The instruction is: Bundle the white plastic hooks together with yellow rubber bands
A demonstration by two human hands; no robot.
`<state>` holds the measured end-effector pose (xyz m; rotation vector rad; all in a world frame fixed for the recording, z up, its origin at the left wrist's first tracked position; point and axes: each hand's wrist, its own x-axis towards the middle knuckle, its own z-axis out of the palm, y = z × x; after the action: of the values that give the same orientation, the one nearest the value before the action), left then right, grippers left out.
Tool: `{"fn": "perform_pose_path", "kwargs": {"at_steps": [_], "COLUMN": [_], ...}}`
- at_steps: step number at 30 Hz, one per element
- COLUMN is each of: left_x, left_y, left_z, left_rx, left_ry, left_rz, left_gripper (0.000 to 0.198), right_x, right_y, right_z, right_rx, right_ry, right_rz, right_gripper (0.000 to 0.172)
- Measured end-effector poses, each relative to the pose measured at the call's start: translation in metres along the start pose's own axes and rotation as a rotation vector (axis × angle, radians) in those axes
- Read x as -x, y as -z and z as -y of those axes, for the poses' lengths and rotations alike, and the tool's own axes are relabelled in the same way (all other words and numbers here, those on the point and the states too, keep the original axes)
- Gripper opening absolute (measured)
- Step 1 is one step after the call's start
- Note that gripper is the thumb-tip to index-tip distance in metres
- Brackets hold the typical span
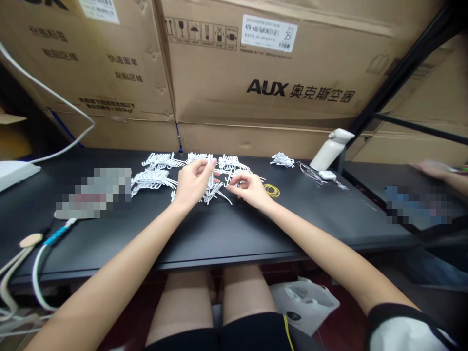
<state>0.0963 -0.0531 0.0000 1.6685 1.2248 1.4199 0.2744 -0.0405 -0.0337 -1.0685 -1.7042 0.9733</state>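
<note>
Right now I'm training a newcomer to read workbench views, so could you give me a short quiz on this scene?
1. True or false: the left hand holds white hooked pieces.
2. Which of these lies nearest the right hand: a) white bottle, b) yellow bands, c) eyeglasses?
3. Fill in the blank: the large Latin letters on the carton behind the black desk, left of the Chinese characters, read ___.

Key: 1. True. 2. b. 3. AUX.
</note>
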Motion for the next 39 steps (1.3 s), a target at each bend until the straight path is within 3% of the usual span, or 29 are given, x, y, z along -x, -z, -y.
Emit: {"fn": "perform_pose_path", "kwargs": {"at_steps": [5,13,27,36,39], "left_x": [0.003,0.007,0.006,0.005,0.005], "left_y": [0.000,-0.001,0.000,0.001,0.001], "left_z": [-0.002,-0.001,0.003,0.004,0.004], "left_rx": [-0.060,-0.170,-0.264,-0.383,-0.373], "left_ry": [0.051,0.027,-0.068,-0.074,-0.063], "left_rz": [0.075,0.145,0.091,0.094,0.100], "left_gripper": [0.038,0.039,0.035,0.038,0.040], "right_x": [0.002,0.001,-0.002,0.002,0.001], "right_y": [-0.002,-0.001,0.001,0.009,0.019], "right_z": [0.000,0.000,-0.004,0.008,0.013], "right_rx": [0.200,0.141,0.064,0.248,0.335], "right_ry": [0.015,0.012,-0.106,-0.037,-0.026], "right_rz": [0.197,0.205,0.250,0.306,0.390], "right_gripper": [0.011,0.010,0.011,0.014,0.015]}}
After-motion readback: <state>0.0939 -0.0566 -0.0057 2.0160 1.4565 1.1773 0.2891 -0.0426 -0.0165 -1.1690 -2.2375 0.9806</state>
